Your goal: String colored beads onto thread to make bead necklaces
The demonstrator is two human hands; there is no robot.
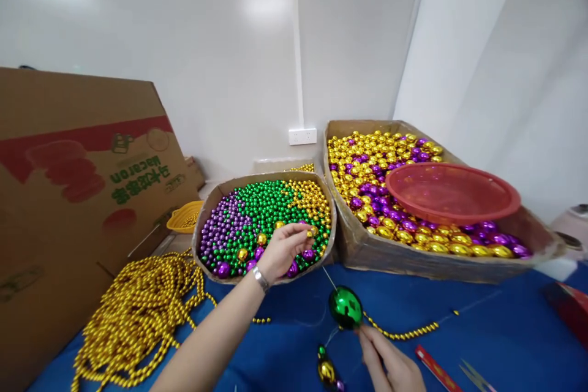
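The left hand (pixel 287 251) is above the near cardboard bin (pixel 196 239), and its thumb and fingertips are pressed together on a small gold bead (pixel 311 231), round and shiny. A metal band (pixel 261 278) with a smooth, silvery finish is around this wrist. The right hand (pixel 390 361) is lower, over the blue surface (pixel 285 352), and its thumb and finger are closed on the lower edge of a green ball (pixel 345 307). This ball is large, rounded and glossy like a mirror. From its top comes a thin, pale, straight piece (pixel 329 277); if it is needle or stiff thread, I cannot tell. Below and to the left of the ball is a short bead string (pixel 326 372) with green, gold and purple parts, the gold one being the thickest.

The bin has soft, rounded corners and is full of small pearly beads (pixel 266 205) in purple, green and gold, with some bigger shiny ones at the front. On its right, a larger cardboard box (pixel 390 261) holds metallic gold and purple beads, and a translucent red basin (pixel 454 193) rests tilted on them. On the left, gold bead strands (pixel 138 318) lie in a loose, tangled heap beside a printed brown carton (pixel 59 245).
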